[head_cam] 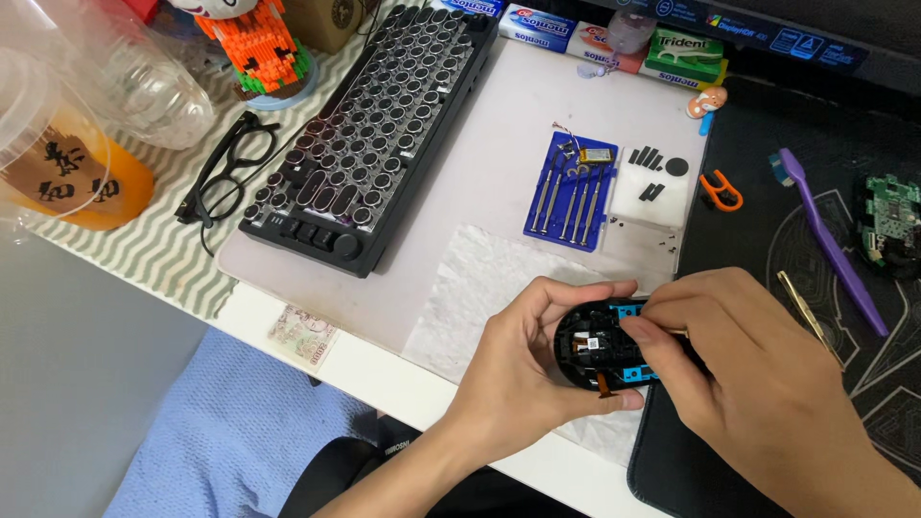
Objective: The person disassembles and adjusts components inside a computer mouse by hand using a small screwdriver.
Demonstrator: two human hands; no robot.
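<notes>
We work at a white table (384, 369) covered by a pale mat, with the black keyboard (369, 134) as our landmark. To the right of the keyboard lies a blue screwdriver tray (568, 197), kept near, we judge, for ready access. Right of and below the keyboard, at the table's near edge, our left hand (518, 369) is closed around an opened black computer mouse (604, 345), cupping it so the internals face up. Our right hand (758, 369) pinches a thin tool, mostly hidden, against the blue inner part, fingers drawn together. Far right of the keyboard, a purple pry tool (833, 240) and a green circuit board (887, 216) rest on the dark mat.
</notes>
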